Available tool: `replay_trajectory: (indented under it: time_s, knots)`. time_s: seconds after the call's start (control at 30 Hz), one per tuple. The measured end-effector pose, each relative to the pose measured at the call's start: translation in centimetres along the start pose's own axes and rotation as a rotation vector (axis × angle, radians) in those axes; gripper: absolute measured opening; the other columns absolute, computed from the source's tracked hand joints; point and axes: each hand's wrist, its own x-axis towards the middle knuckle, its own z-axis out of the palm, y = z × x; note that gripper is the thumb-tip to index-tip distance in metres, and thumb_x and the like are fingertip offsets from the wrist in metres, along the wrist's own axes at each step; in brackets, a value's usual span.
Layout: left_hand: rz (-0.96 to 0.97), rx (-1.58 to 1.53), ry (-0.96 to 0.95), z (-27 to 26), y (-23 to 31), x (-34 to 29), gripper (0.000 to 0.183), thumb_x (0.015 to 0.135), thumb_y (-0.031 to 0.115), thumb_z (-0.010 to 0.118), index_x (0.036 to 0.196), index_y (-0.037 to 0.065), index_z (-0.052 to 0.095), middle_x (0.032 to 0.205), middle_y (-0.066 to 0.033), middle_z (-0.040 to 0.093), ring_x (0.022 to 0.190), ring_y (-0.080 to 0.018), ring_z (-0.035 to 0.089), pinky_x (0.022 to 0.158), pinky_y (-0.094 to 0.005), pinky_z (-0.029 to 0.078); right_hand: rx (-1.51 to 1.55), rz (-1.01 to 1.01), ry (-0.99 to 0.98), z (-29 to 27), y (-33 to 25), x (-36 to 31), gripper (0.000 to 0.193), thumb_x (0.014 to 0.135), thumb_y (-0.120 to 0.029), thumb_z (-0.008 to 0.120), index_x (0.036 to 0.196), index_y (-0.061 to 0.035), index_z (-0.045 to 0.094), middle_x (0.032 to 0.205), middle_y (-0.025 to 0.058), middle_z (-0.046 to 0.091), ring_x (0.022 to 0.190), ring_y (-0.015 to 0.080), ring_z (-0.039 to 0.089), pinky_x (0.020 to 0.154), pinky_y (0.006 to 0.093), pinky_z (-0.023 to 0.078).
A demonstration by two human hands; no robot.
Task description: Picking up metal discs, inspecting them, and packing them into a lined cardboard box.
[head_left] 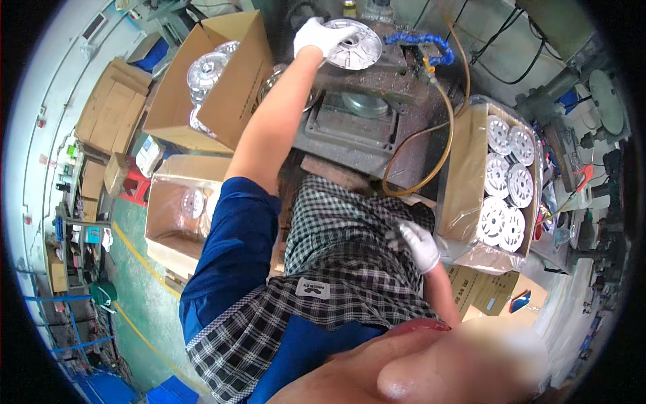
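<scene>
At the top of the head view, my left hand (316, 39), in a white glove, grips a round silver metal disc (355, 48) by its left side. The disc has a raised hub and a slotted pattern, and it is held over the machine. Under it sits a dark metal die block (354, 120) with a round insert (365, 103) in its upper part. My right hand (418, 248), gloved too, is low at the right beside my checked apron (356, 236). Its fingers are apart, with nothing seen in them.
A cardboard box (235, 67) with shiny discs stands left of the machine, and a lower box (176, 232) sits nearer. At the right, a plastic-lined box (464, 161) holds several stacked discs (498, 174). A blue jointed hose (431, 42) and a yellowish hose (449, 141) cross the machine.
</scene>
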Motion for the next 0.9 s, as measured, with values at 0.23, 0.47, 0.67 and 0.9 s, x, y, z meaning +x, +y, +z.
replay_trajectory:
  time_s: [0.23,0.47,0.67,0.9]
  knots:
    - [-0.095,0.149,-0.214,0.9,2.8,1.4,0.104,0.059,0.072,0.064,0.124,-0.008,0.050,0.124,-0.0232,0.055,0.116,-0.0305,0.053,0.096,-0.0337,0.042,0.051,0.113,0.212,-2.7,5.0,-1.8,0.037,0.095,-0.027,0.051,0.120,0.0002,0.054,0.095,0.0082,0.066,0.077,0.0158,0.064,0.068,0.0280,0.051]
    - [-0.159,0.354,-0.352,1.1,2.8,2.2,0.095,0.063,0.079,0.054,0.107,-0.005,0.063,0.108,-0.0202,0.064,0.101,-0.0296,0.063,0.086,-0.0341,0.046,-0.236,-0.026,0.206,-3.2,5.3,0.0,0.036,0.095,-0.026,0.053,0.116,0.0021,0.057,0.096,0.0067,0.065,0.081,0.0119,0.059,0.073,0.0266,0.049]
    - [-0.177,0.306,-0.359,1.5,1.5,3.5,0.092,0.063,0.076,0.058,0.106,-0.005,0.064,0.103,-0.0191,0.066,0.093,-0.0272,0.065,0.080,-0.0339,0.048,-0.318,0.051,0.168,-2.5,3.1,0.0,0.036,0.094,-0.027,0.054,0.116,0.0017,0.057,0.098,0.0074,0.064,0.083,0.0113,0.057,0.077,0.0268,0.048]
    - [-0.193,0.234,-0.369,2.1,0.7,3.9,0.091,0.060,0.075,0.061,0.108,-0.003,0.064,0.110,-0.0172,0.064,0.102,-0.0283,0.062,0.086,-0.0347,0.047,-0.514,0.036,0.228,-3.5,5.2,-0.7,0.036,0.093,-0.028,0.056,0.116,0.0000,0.057,0.102,0.0119,0.065,0.087,0.0148,0.059,0.082,0.0284,0.046]
